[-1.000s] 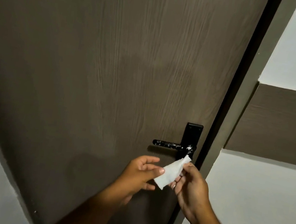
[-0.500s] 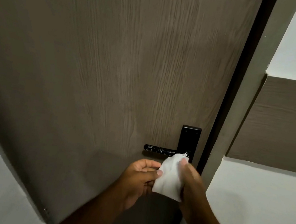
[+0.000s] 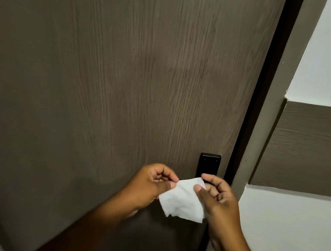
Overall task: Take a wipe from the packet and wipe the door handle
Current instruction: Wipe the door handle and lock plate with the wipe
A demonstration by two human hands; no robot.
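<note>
Pinching the top corners of a white wipe [image 3: 182,201], the left hand [image 3: 148,186] and right hand [image 3: 219,202] stretch it between thumb and forefinger, other fingers curled, its ragged lower edge hanging free. Just behind, the black handle backplate [image 3: 208,165] shows above the hands; the lever itself is hidden. The brown wood-grain door [image 3: 114,76] spreads bare to the left, its dark edge gap and grey frame [image 3: 270,118] close on the right.

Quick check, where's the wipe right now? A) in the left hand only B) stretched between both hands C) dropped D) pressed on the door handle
B: the left hand and right hand each pinch an upper corner of the white wipe, which hangs spread between them.
</note>
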